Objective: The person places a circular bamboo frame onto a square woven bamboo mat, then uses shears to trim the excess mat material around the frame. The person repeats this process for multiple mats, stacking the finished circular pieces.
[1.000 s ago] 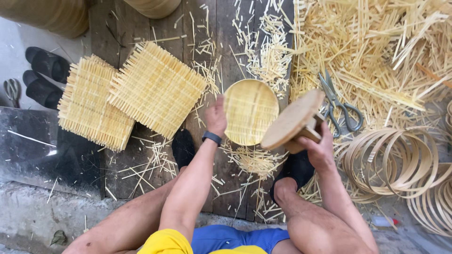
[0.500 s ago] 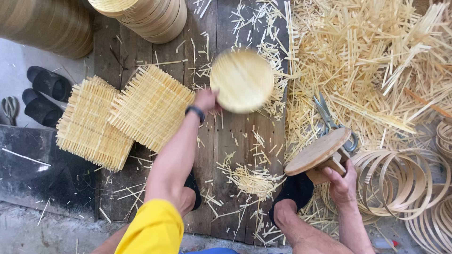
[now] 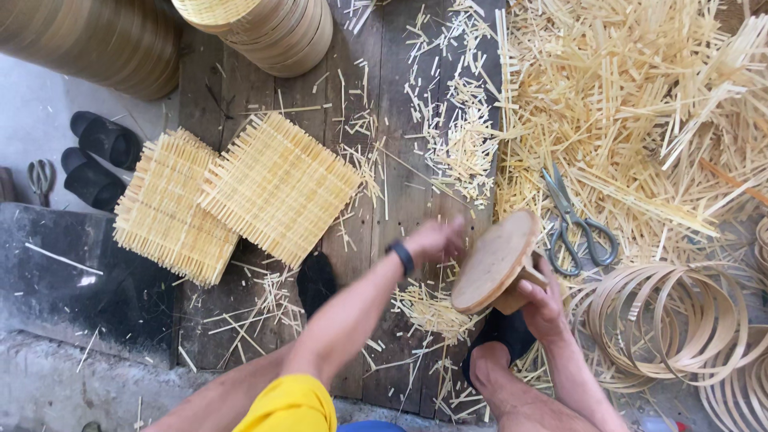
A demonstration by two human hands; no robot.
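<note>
My right hand [image 3: 542,302] grips a round wooden form [image 3: 494,260] from below, its flat disc tilted up to the left. Just left of the disc my left hand [image 3: 432,238] is blurred, with a dark band on the wrist, and it holds nothing that I can see. Two square woven bamboo mats [image 3: 276,186] lie overlapped on the dark planks to the left. A stack of round woven trays [image 3: 264,22] stands at the top, with a pale woven disc on top of it. Grey scissors [image 3: 576,226] lie right of the wooden form.
Bamboo offcuts [image 3: 640,104] cover the planks at right. Bent bamboo hoops [image 3: 668,320] lie at lower right. More stacked trays [image 3: 88,40] stand at top left. Black sandals [image 3: 96,156] and a second pair of scissors [image 3: 38,176] rest at left. My dark-shod feet sit below the hands.
My left hand carried the round woven disc up to the stack at the top, let it go, and has come back beside the wooden form. The right hand has barely moved.
</note>
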